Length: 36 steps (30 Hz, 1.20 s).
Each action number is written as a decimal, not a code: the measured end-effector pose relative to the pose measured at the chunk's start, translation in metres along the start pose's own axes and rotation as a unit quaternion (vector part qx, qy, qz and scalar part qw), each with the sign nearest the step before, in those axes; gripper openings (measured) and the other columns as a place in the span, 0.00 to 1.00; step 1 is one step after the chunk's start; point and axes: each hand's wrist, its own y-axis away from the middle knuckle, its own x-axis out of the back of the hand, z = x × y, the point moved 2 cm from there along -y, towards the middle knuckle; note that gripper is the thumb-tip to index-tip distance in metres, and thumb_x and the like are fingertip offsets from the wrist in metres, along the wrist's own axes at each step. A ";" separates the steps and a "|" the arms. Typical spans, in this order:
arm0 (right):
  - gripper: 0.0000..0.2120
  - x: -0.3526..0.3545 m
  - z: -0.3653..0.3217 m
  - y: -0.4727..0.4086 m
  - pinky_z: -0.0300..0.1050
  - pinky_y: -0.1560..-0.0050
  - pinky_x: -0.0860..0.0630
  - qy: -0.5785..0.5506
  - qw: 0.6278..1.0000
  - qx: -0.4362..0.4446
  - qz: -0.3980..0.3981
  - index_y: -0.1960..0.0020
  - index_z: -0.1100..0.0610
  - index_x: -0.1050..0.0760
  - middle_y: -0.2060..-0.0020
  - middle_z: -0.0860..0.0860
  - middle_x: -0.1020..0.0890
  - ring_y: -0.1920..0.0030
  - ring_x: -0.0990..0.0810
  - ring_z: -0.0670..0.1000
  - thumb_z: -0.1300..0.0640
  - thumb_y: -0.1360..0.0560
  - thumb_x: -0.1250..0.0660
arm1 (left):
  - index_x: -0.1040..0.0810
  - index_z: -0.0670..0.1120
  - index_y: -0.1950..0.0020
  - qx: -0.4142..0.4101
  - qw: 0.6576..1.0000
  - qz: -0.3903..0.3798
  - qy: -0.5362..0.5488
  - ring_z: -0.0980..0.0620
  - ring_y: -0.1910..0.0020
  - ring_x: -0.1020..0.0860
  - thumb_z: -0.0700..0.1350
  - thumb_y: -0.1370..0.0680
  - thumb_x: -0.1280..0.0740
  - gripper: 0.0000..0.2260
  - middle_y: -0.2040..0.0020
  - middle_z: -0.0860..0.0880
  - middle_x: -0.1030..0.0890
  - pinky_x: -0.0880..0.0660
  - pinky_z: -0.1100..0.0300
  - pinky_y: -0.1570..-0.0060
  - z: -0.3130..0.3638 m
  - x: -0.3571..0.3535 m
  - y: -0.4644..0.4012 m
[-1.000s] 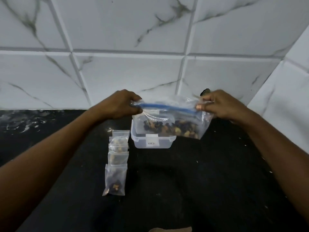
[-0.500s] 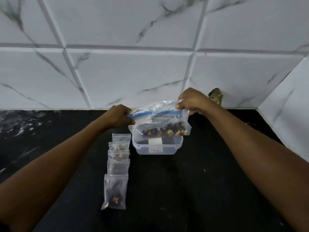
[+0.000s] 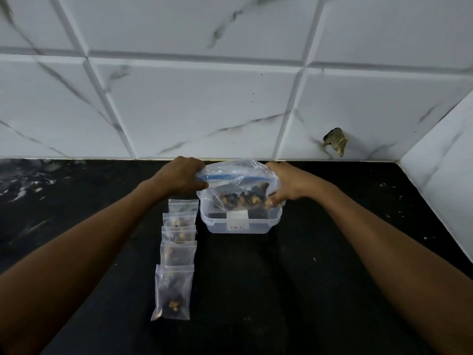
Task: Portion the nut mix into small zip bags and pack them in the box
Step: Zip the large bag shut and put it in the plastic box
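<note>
Over clear box [image 3: 240, 221], hand-held bag [image 3: 238, 185] of nuts [image 3: 243, 198]

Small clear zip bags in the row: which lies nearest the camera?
The small clear zip bag ending the row, farthest from the clear plastic box; nothing overlaps it.

My only view is the head camera, angled forward and down over the black stone counter [image 3: 256, 290], close to the white marble-tiled wall [image 3: 199, 106] ahead.

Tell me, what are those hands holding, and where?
The big zip bag of nut mix: left hand grips its blue-zip end, right hand its opposite side.
</note>
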 end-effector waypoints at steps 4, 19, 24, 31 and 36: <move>0.36 -0.013 0.003 0.000 0.49 0.51 0.23 0.084 0.992 0.008 0.094 0.38 0.52 0.35 0.42 0.52 0.33 0.49 0.24 0.54 0.55 0.39 0.20 | 0.26 0.47 0.56 -0.006 1.000 0.003 -0.016 0.49 0.57 0.27 0.52 0.26 0.28 0.11 0.58 0.50 0.25 0.32 0.56 0.60 0.002 0.000 -0.001; 0.12 -0.003 0.009 -0.014 0.38 0.63 0.30 -0.066 0.994 -0.029 0.086 0.47 0.55 0.25 0.49 0.52 0.21 0.54 0.24 0.49 0.56 0.28 0.28 | 0.26 0.50 0.36 -0.052 0.996 -0.043 -0.054 0.48 0.45 0.23 0.52 0.27 0.26 0.21 0.42 0.49 0.20 0.26 0.51 0.45 0.006 0.002 -0.009; 0.07 -0.011 0.016 -0.015 0.30 0.59 0.34 -0.101 0.967 0.019 0.235 0.52 0.57 0.25 0.50 0.51 0.27 0.52 0.27 0.48 0.64 0.28 0.30 | 0.31 0.51 0.28 -0.051 0.993 -0.085 0.061 0.49 0.39 0.26 0.51 0.26 0.26 0.29 0.34 0.50 0.24 0.31 0.56 0.42 0.001 0.012 -0.012; 0.12 -0.032 0.028 -0.022 0.44 0.40 0.28 -0.045 0.956 0.037 0.287 0.41 0.58 0.25 0.44 0.54 0.22 0.43 0.25 0.52 0.64 0.22 0.41 | 0.28 0.51 0.30 -0.087 0.996 0.015 -0.020 0.45 0.37 0.25 0.48 0.24 0.29 0.23 0.34 0.48 0.24 0.28 0.48 0.38 -0.007 0.010 -0.016; 0.11 -0.036 0.033 -0.029 0.52 0.55 0.24 -0.067 0.990 -0.048 0.114 0.46 0.55 0.27 0.56 0.56 0.19 0.57 0.20 0.56 0.56 0.19 0.48 | 0.24 0.51 0.31 -0.094 0.992 -0.029 -0.073 0.46 0.38 0.22 0.45 0.21 0.39 0.18 0.37 0.48 0.20 0.27 0.49 0.38 0.000 -0.005 -0.017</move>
